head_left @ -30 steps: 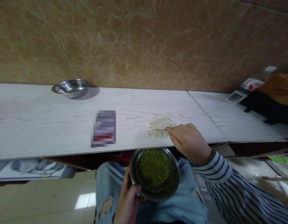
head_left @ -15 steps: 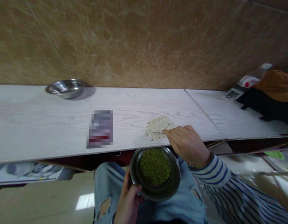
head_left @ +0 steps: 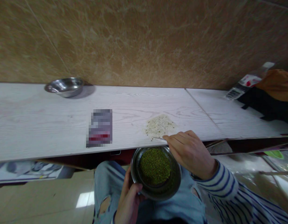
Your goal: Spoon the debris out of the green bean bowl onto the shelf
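Observation:
My left hand (head_left: 130,199) grips the near-left rim of a steel bowl (head_left: 162,193), thumb on the edge. Small green beans (head_left: 155,166), like mung beans, lie in the bowl, which is tilted over my lap just below the table edge. Between the fingertips of my right hand (head_left: 187,149) is a slim metal tool (head_left: 159,138) that looks like tweezers; most of it is hidden. Its tip is at the near edge of a spread pile of white grains (head_left: 160,124), like rice, with several dark green specks among them. My right hand is over the bowl's right rim.
On the white table (head_left: 125,99), a second steel bowl (head_left: 64,87) stands by the wall. A blurred-out flat item (head_left: 99,127) lies at centre left. At the right are a clear bottle (head_left: 246,82) and a black and brown cloth item (head_left: 272,90). Open shelves are under the tabletop.
My right hand has drawn the slim tool back from inside the grain pile to its near edge, toward the bowl. My left hand and the bowl have barely shifted.

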Tool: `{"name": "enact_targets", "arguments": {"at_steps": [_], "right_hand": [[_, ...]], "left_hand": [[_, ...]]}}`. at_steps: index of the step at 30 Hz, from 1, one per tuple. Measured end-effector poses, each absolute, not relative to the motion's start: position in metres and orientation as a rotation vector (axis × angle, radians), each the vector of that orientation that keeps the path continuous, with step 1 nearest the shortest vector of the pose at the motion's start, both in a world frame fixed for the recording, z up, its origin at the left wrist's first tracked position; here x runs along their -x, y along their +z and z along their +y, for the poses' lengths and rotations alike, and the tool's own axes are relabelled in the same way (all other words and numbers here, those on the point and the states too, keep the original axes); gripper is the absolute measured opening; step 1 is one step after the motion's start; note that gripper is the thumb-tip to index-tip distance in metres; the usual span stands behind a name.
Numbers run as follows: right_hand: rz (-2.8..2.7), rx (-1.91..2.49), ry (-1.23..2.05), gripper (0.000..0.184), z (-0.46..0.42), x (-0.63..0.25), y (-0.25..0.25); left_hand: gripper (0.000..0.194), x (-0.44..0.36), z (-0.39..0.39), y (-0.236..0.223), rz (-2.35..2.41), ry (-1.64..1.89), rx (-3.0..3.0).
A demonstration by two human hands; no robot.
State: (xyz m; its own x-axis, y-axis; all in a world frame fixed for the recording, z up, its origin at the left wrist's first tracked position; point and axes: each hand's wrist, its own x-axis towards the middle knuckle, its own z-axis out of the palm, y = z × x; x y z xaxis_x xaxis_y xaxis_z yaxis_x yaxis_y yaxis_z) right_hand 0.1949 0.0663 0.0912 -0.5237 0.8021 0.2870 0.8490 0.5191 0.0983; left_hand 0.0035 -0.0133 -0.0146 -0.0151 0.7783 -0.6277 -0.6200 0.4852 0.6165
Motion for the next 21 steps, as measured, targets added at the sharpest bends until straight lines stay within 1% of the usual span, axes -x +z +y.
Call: {"name": "enact_targets", "arguments": {"at_steps": [4, 11, 21], "right_hand": [[-2.575, 1.421, -0.3, 0.024, 0.0619, -0.1954, 0.0897], [-2.573, 1.443, -0.311, 0.024, 0.0666, -0.1926, 0.0874], [-2.599, 1.404, -0.246, 0.024, 0.0659, -0.1929, 0.0885]], "left_hand": [[0.059, -0.0044, -0.0131, -0.0136, 1.115, 1.114, -0.17], [0.067, -0.003, -0.0133, -0.0129, 1.118, 1.11, -0.156], [0.069, -0.0028, -0.0129, -0.0119, 1.132, 1.121, -0.17]]}}
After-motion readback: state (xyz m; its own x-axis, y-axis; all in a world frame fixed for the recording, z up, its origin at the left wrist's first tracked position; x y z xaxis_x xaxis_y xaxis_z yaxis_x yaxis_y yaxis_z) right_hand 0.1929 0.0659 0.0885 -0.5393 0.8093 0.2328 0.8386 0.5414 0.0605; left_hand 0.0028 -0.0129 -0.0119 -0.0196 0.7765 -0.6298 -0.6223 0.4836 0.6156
